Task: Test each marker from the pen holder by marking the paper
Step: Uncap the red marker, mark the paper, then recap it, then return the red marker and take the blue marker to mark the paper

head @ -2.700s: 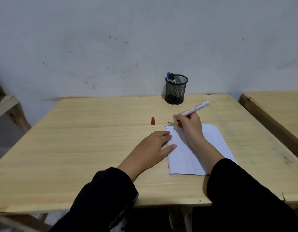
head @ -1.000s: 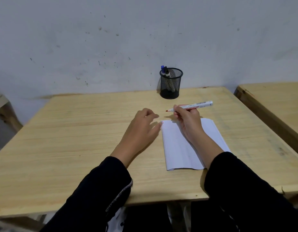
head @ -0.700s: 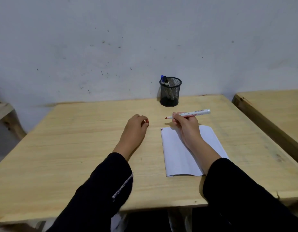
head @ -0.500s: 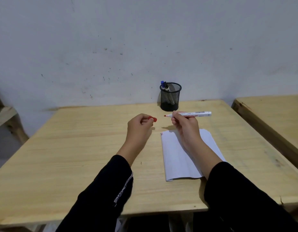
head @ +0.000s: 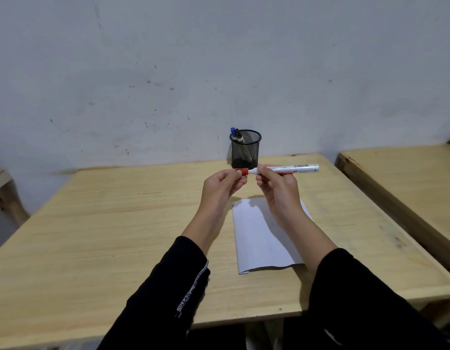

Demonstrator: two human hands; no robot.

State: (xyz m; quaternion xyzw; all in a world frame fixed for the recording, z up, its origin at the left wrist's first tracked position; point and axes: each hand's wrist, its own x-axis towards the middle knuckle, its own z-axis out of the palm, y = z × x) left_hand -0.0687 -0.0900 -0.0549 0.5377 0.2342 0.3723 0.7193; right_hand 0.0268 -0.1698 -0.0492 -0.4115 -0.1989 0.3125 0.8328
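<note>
My right hand (head: 278,190) grips a white marker (head: 294,169) and holds it level above the table. My left hand (head: 222,190) pinches the red cap (head: 242,171), which sits on the marker's tip. Below my hands lies the white paper (head: 256,236), with a small red mark at its far left corner (head: 233,205). A black mesh pen holder (head: 245,150) stands at the back of the table by the wall. Two more markers, one with a blue cap (head: 233,131), lean inside it.
The wooden table (head: 105,236) runs up to a grey wall. A second wooden table (head: 406,178) stands close on the right with a narrow gap between. Part of a wooden frame (head: 1,188) shows at the far left.
My left hand left the paper, picked the red cap off the table and brought it onto the marker's tip. My right hand lifted the marker off the paper and turned it level.
</note>
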